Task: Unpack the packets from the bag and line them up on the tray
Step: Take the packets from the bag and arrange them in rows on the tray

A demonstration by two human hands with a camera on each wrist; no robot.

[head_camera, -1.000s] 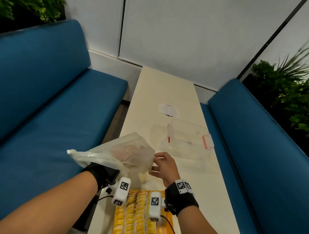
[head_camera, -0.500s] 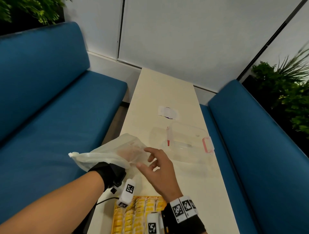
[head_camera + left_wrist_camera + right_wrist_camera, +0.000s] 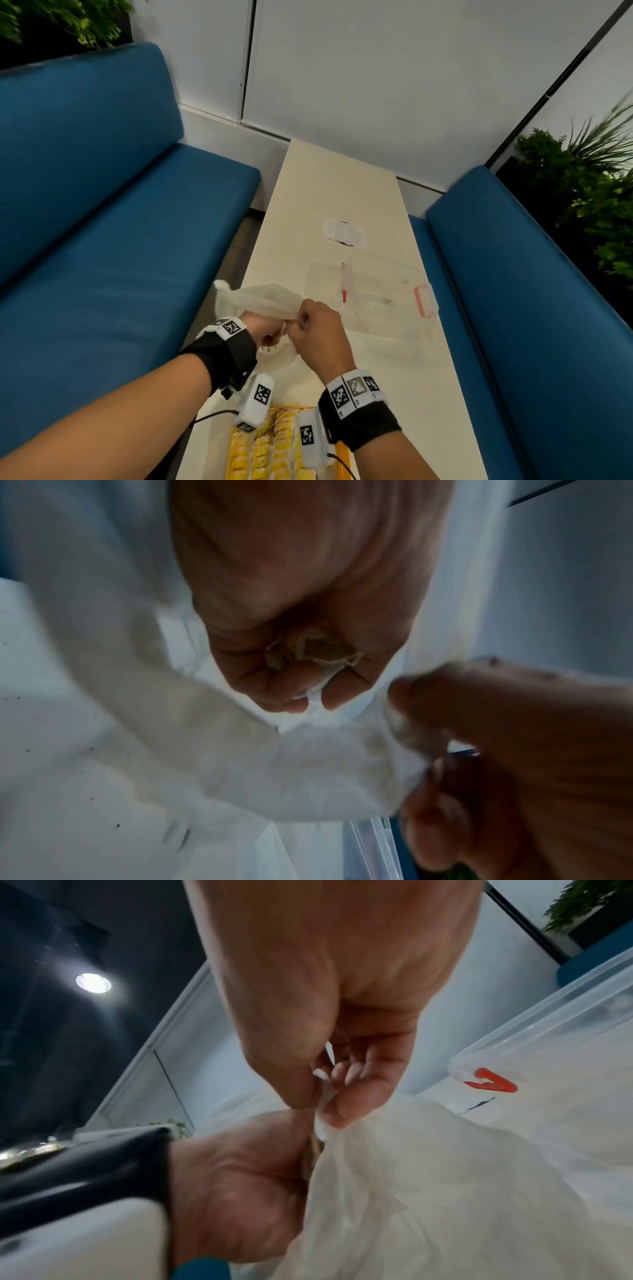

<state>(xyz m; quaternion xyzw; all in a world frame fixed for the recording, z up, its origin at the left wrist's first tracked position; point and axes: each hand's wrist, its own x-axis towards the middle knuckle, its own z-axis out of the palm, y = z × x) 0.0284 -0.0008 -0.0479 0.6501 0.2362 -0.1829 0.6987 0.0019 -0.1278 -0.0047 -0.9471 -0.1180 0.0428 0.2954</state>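
Now closed back onto bag (image 3: 260, 301): right hand (image 3: 317, 330) pinching, left hand (image 3: 263, 330) clenching. Tray (image 3: 343, 452) at 6 o'clock nearly filled with packets (image 3: 274, 448).

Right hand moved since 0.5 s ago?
Yes. The right hand has closed in leftward onto the plastic bag and now pinches its edge beside the left hand, nearer than the clear container.

The head camera is looking down along the table (image 3: 342, 185) from above, while both wrist cameras are peering up from very close beneath the hands, all sharing the bag (image 3: 263, 301) between them.
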